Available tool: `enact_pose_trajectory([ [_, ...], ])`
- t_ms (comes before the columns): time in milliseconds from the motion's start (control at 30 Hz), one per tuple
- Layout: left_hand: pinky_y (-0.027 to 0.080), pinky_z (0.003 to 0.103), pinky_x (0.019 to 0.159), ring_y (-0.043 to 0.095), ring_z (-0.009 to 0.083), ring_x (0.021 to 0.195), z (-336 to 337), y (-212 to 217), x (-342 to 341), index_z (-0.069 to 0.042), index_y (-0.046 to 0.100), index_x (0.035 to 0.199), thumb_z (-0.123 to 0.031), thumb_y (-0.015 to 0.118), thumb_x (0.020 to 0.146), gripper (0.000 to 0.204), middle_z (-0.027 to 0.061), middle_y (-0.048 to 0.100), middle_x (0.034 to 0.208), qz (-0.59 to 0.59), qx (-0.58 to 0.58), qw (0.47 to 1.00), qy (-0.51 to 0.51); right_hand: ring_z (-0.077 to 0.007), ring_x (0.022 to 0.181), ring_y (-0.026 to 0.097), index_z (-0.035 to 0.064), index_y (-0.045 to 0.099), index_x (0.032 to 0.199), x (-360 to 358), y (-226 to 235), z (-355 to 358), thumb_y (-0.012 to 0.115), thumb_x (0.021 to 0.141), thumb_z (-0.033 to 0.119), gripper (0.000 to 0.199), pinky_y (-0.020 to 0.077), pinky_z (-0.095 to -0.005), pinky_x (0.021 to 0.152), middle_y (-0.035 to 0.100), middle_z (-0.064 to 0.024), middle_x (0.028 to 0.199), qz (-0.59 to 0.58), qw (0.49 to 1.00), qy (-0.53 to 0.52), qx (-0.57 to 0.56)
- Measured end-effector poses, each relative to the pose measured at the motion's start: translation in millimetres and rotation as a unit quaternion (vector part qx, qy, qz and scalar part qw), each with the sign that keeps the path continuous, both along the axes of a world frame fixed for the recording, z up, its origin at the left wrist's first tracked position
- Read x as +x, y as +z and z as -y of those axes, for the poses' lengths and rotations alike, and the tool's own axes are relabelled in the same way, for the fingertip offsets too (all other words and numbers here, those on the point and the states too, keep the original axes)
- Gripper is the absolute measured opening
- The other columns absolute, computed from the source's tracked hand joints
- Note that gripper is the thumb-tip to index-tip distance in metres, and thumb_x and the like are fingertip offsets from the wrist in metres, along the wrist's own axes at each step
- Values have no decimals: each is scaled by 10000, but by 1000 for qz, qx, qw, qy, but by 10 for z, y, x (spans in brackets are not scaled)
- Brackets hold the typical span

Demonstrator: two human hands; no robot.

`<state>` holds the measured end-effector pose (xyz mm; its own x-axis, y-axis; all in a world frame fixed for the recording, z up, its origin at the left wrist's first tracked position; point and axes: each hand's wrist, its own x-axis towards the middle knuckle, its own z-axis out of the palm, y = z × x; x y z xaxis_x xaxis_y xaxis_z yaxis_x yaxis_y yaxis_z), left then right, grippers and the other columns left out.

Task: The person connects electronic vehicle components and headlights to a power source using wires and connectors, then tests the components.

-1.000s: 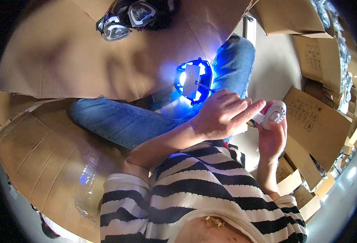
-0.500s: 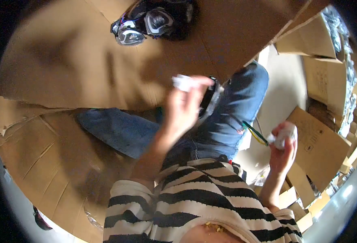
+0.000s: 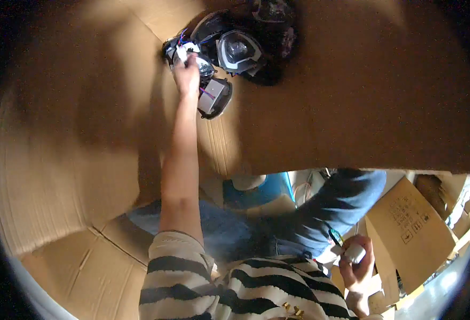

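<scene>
1. I see a small white part (image 3: 181, 52) at the pile of dark lamp units (image 3: 235, 48) on the cardboard sheet (image 3: 352, 96).
2. My left hand (image 3: 187, 72) grips it, arm outstretched.
3. My right hand (image 3: 358, 266) holds a white cylinder (image 3: 354, 253) near my lap.

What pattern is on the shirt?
Black and white stripes on the long-sleeved shirt, clearest in the head view.

Two hands, left (image 3: 187, 72) and right (image 3: 358, 266), about four headlamp units (image 3: 237, 50), several cardboard boxes (image 3: 405, 234)
</scene>
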<state>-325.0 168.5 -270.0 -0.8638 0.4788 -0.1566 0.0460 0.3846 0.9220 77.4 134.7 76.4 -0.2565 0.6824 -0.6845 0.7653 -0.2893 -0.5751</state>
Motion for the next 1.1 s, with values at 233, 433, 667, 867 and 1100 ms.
enact_pose_trajectory([
  [233, 442, 400, 706, 559, 331, 804, -526, -374, -754, -4, 574, 811, -234, 576, 680, 265, 214, 572, 823, -184, -413, 884, -119, -133, 622, 448, 17, 427, 786, -306, -191, -261, 451, 575, 37, 213, 356, -252, 584, 487, -78, 696, 47, 993, -41, -103],
  [433, 472, 384, 685, 557, 300, 847, -700, -401, -879, -61, 440, 1045, -295, 614, 674, 472, 168, 475, 1026, -254, -533, 786, -184, -95, 660, 409, 39, 384, 1074, -358, -282, -430, 447, 720, -40, 368, 353, -204, 537, 445, -50, 851, 1, 981, -21, -191],
  [667, 486, 369, 575, 585, 276, 730, -712, -628, -906, -64, 473, 913, -143, 419, 775, 168, 180, 472, 956, -344, -495, 778, -177, -108, 754, 420, -15, 303, 1163, -255, -417, -382, 439, 713, -64, 472, 374, -208, 605, 441, -85, 963, -31, 984, 11, -172],
  [867, 468, 411, 635, 569, 338, 740, -682, -695, -890, -52, 445, 912, -137, 586, 662, 299, 208, 486, 958, -300, -463, 806, -214, -138, 886, 426, -11, 196, 1251, -212, -414, -348, 425, 730, -100, 576, 386, -230, 715, 365, -131, 1131, -44, 978, -25, -202],
  [1100, 465, 410, 649, 586, 293, 736, -609, -643, -891, -42, 547, 800, -209, 499, 730, 188, 175, 590, 755, -295, -457, 803, -244, -174, 785, 478, -34, 365, 1066, -291, -412, -353, 463, 684, -42, 394, 406, -275, 668, 446, -132, 951, -3, 983, -64, -172],
])
